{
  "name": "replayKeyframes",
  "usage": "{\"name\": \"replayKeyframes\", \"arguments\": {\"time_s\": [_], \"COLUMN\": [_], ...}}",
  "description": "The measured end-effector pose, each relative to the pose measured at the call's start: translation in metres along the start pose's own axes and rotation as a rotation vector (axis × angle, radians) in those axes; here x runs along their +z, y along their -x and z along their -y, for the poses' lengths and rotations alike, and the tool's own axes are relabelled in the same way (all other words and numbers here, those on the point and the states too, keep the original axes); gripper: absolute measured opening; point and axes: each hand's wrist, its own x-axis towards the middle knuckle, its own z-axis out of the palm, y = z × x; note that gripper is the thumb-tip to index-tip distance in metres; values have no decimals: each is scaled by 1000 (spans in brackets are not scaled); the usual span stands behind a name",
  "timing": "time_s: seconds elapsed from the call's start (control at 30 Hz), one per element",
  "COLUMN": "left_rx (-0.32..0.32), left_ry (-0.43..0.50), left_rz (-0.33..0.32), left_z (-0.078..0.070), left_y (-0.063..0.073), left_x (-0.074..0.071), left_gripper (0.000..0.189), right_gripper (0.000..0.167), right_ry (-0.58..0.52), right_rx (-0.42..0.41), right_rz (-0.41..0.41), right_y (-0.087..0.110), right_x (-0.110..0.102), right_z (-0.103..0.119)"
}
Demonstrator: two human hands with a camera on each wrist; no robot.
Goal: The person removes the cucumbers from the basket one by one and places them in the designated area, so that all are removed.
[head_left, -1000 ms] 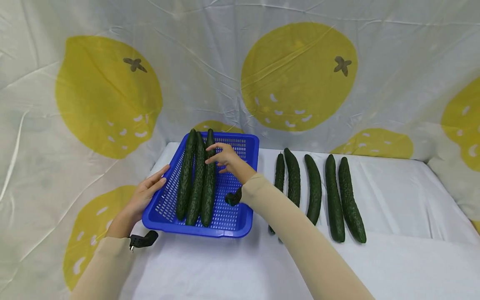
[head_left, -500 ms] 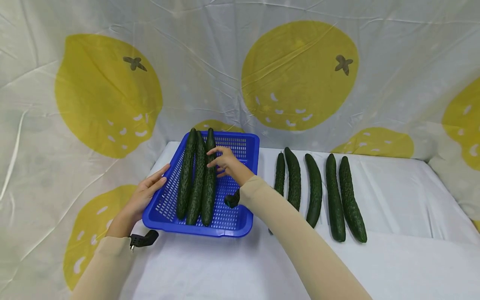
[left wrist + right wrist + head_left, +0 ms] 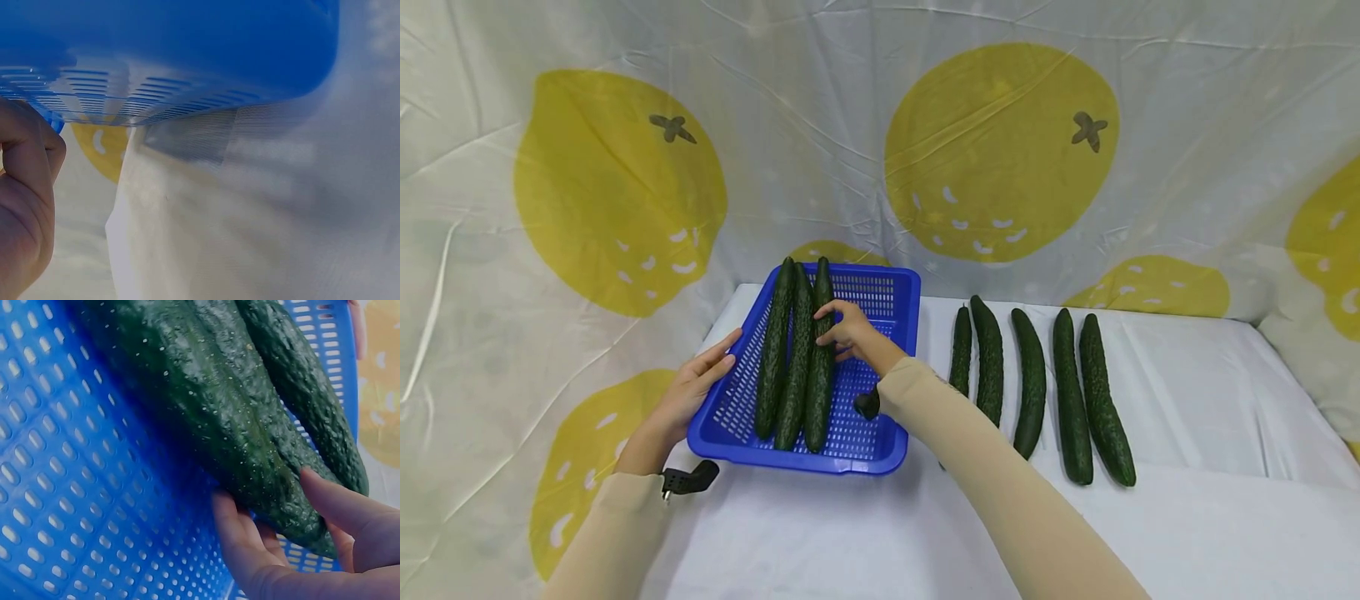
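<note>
A blue perforated plastic basket (image 3: 868,446) holds three long dark green cucumbers lying side by side. My left hand (image 3: 688,387) grips the basket's left rim; the left wrist view shows its bent fingers against the basket wall (image 3: 187,44). Over the basket, my right hand (image 3: 857,335) holds the rightmost cucumber (image 3: 818,408) around its upper part. In the right wrist view the thumb is on one side of that cucumber (image 3: 194,406) and the fingers are on the other. To its left lie the middle cucumber (image 3: 793,383) and the left cucumber (image 3: 772,358).
Right of the basket, several more cucumbers lie in a row on the white cloth (image 3: 1195,400), among them a curved cucumber (image 3: 1032,383) and the outermost cucumber (image 3: 1105,408). The right forearm covers the lower ends of some. A lemon-print curtain (image 3: 820,125) stands behind.
My right hand has sunk slightly toward the near side, and its fingers have come closer around the rightmost cucumber. The left hand and the basket have stayed in place.
</note>
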Motion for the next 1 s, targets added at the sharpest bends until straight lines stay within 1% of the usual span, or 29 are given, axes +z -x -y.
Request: {"name": "replayKeyframes", "arguments": {"time_s": [0.3,0.43,0.6,0.77,1.0], "left_rx": [2,-2,-3,-2,5], "left_ry": [-5,-1,9,12,-18], "left_rz": [-7,-12,-10,-12,-14], "left_z": [0,1,3,5,4], "left_y": [-1,-1,0,1,0], "left_x": [0,0,0,0,0], "left_gripper": [55,55,55,55,55], "right_gripper": [49,53,54,55,56], "right_ry": [26,44,64,61,32], "right_rx": [-42,-60,-77,-81,-74], "right_rz": [-11,-28,-51,-48,-49], "right_y": [1,1,2,2,5], "right_x": [3,5,6,7,6], "right_z": [-3,-4,-6,-6,-2]}}
